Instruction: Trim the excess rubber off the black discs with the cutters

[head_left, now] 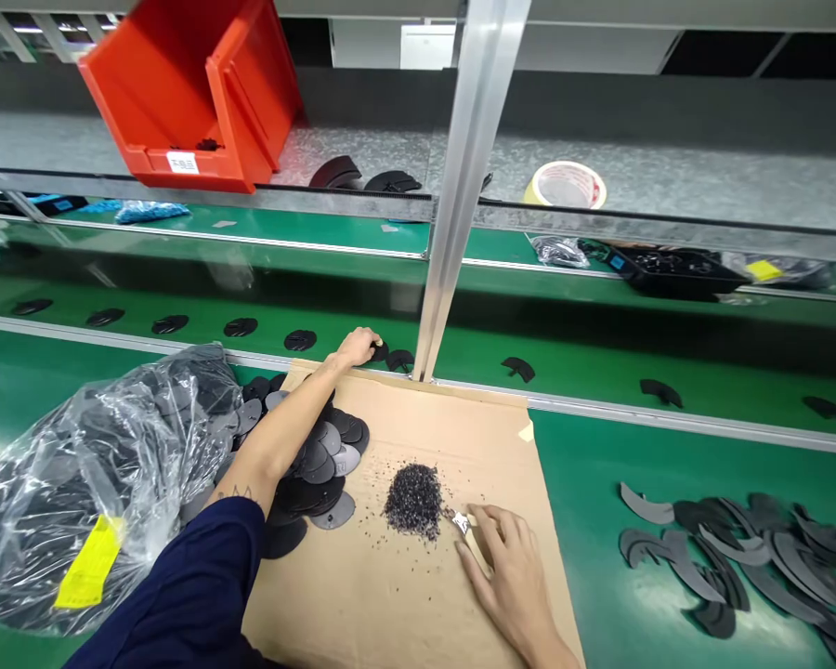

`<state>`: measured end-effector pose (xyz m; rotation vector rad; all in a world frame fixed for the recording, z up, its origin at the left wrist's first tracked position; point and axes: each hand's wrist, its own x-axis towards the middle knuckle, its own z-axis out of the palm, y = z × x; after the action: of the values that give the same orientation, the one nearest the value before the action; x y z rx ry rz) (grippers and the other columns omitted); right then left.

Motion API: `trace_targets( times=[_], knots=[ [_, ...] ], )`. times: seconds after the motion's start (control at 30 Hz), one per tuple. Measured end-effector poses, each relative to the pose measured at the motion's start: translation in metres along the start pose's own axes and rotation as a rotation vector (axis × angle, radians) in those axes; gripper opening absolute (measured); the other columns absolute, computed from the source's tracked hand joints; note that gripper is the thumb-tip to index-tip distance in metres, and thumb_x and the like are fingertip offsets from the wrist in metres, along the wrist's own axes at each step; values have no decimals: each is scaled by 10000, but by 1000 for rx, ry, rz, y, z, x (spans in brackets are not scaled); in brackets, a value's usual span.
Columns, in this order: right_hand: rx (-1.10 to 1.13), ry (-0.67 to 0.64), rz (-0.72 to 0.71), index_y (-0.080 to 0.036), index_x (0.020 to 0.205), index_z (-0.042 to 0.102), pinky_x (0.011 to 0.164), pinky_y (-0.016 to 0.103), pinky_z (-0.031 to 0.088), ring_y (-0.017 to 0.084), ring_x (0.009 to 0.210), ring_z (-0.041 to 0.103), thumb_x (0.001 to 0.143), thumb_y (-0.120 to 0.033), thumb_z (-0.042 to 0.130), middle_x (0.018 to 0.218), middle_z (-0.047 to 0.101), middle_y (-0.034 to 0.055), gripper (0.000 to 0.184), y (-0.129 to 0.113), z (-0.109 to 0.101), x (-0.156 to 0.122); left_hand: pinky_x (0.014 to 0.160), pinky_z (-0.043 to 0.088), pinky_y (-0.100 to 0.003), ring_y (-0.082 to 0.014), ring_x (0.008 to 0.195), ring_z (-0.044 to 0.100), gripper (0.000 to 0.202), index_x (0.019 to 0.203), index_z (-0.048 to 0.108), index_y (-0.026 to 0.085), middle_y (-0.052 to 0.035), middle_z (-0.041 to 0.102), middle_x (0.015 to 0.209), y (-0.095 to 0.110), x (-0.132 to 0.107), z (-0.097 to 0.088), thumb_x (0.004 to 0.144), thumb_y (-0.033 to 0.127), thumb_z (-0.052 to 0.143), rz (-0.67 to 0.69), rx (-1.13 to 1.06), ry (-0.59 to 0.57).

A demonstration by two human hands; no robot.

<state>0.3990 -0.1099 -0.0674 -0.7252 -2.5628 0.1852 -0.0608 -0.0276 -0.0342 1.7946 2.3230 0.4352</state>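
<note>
My left hand point(359, 347) reaches out over the green belt, its fingers closed on the edge of a round black plastic disc point(380, 352). A curved black piece point(399, 360) lies just right of that disc. In my right hand point(512, 571) is a pair of small nippers point(463, 525) with pale handles. Their metal tip points at a heap of tiny black plastic scraps point(414, 500) on the cardboard sheet point(460, 427). Beneath my left forearm a pile of black and grey discs point(331, 455) spreads over the cardboard's left side.
A clear bag of dark parts point(132, 446) lies at left. Curved black pieces point(745, 548) are heaped at right. Several discs point(241, 327) line the belt point(585, 358). A metal post point(463, 186) rises ahead, with an orange bin point(202, 102) and a tape roll point(566, 186) on the shelf.
</note>
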Motion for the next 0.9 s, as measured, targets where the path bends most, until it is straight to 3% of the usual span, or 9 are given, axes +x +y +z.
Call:
trace_targets(
  times=[0.13,0.27,0.33,0.47,0.53,0.6,0.73,0.8,0.9],
  knots=[
    [19,3,5,-208,1340,591,810,420,552,303,1019,623,1021,-406,509,1106,635,144,384,-1,0,-1,1068,484,-377,-273,1206,606,274,1052,744,179,-97,676,1237,40,-2,8,811,69,676,157,-17,-2],
    [45,7,-16,-204,1364,586,850,444,564,314,1065,623,1023,-404,503,1133,636,152,403,-2,0,1,945,527,-349,-276,1048,661,189,874,738,156,-101,721,1028,71,-4,9,775,41,625,199,-52,13],
    [76,8,-24,-199,1349,598,878,462,567,319,1087,622,1020,-417,515,1151,637,157,403,-1,-1,3,925,532,-365,-280,1006,669,162,871,718,142,-119,715,987,76,-5,0,816,63,587,174,-74,64],
    [185,37,-9,-224,1336,614,963,529,547,347,1165,605,1007,-460,548,1220,631,161,411,-2,-4,5,961,522,-399,-267,1016,664,180,993,675,114,-143,696,1043,66,-22,-35,907,95,518,114,-116,189],
    [278,77,42,-247,1347,613,1002,545,531,351,1204,592,1015,-444,539,1262,618,156,393,-7,-7,8,956,531,-372,-238,1009,670,169,1026,654,115,-126,695,1058,63,-47,-50,932,107,514,101,-131,215],
    [417,91,126,-272,1384,594,1039,531,520,337,1245,579,1022,-419,532,1317,595,146,395,-18,-12,13,912,549,-313,-194,970,684,131,1023,650,134,-87,703,1041,70,-87,-56,945,135,545,145,-217,197],
    [900,-60,283,-323,1531,436,1038,455,541,289,1276,582,1002,-472,583,1454,537,122,569,-51,-20,31,788,559,-246,-160,863,703,111,997,685,150,-67,724,968,112,-188,-40,961,247,644,395,-693,7],
    [1183,-217,349,-301,1535,420,891,385,600,253,1101,666,961,-533,640,1362,611,126,657,-65,-18,38,790,556,-244,-166,865,707,144,1002,699,148,-79,734,942,133,-229,-26,970,282,658,449,-765,-79],
    [1404,-440,481,-216,1315,603,551,258,543,166,669,637,878,-599,728,925,706,61,594,-72,-14,41,851,552,-270,-184,919,706,191,1053,690,151,-97,739,981,139,-257,-17,1001,319,616,460,-719,-171]
  ],
)
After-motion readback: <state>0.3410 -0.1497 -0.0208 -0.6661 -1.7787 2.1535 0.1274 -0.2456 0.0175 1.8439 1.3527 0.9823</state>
